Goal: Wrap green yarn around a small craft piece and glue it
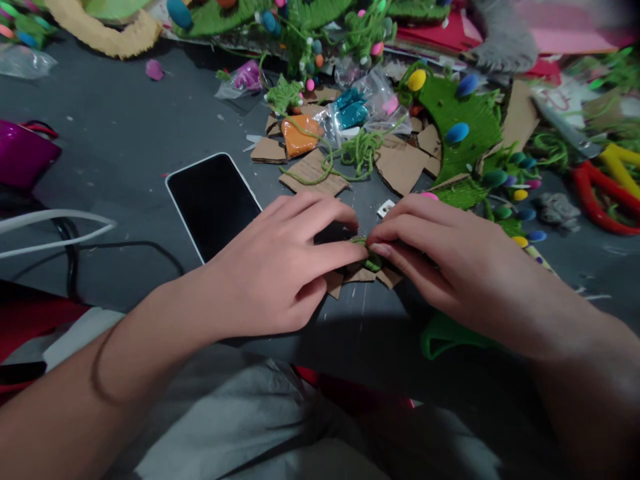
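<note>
In the middle of the table lies a small brown cardboard piece point(360, 273) with jagged tabs, partly covered in green yarn point(371, 261). My left hand point(273, 263) reaches over it with bent fingers, the index fingertip on the yarn and the thumb by the cardboard edge. Thumb and fingertips of my right hand point(445, 267) pinch together at the yarn from the other side. Much of the piece is hidden beneath my fingers. Beside my left hand rests a phone point(215, 203) with a dark screen, and a small white metallic item point(385, 209) sits just behind my right fingertips.
Behind the hands are cardboard scraps point(403, 163), a loose green yarn tangle point(361, 152) and an orange packet point(301, 135). Red-and-yellow-handled scissors point(603, 190) lie at right near a green yarn-covered shape point(465, 127). A white cable loop point(60, 217) is at left.
</note>
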